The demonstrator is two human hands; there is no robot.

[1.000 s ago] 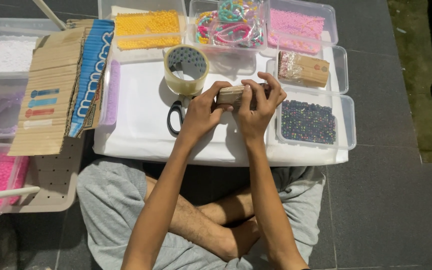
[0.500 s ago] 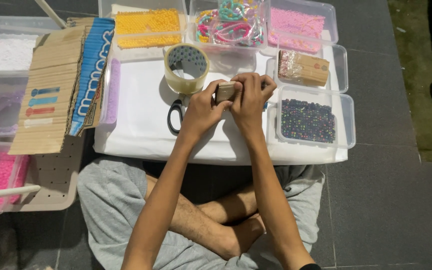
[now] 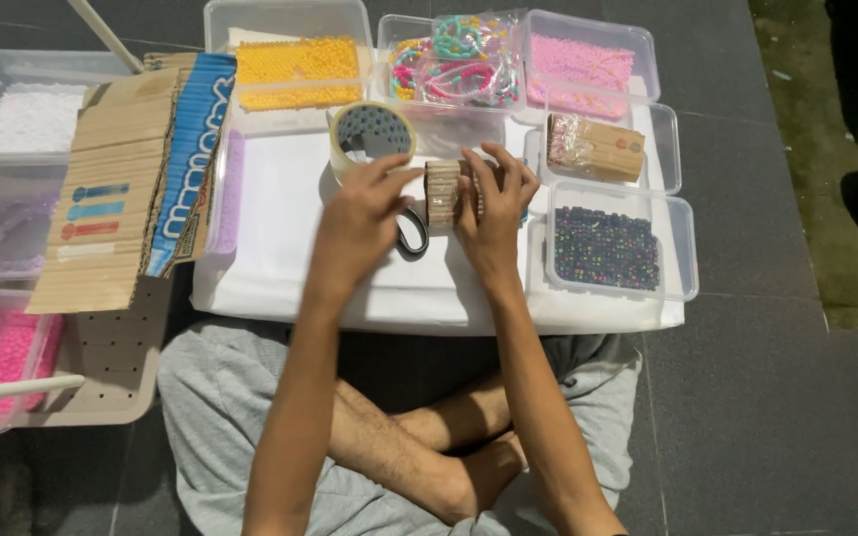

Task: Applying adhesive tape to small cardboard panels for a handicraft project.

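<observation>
Both hands are gripping a small stack of cardboard cards (image 3: 443, 195) over the white surface (image 3: 280, 228). Right hand (image 3: 492, 213) fingers are curling round its far side, left hand (image 3: 357, 223) fingers are pinching the near end w/ the thumb, both closed on it. Risk, imo: the stack is fanning loose, so cards could be slipping out onto the scissors (image 3: 411, 233) below. The tape roll (image 3: 371, 134) is sitting just beside the left hand, and the tray of dark beads (image 3: 608, 248) is crowding the right side — open room only toward the near edge.
</observation>
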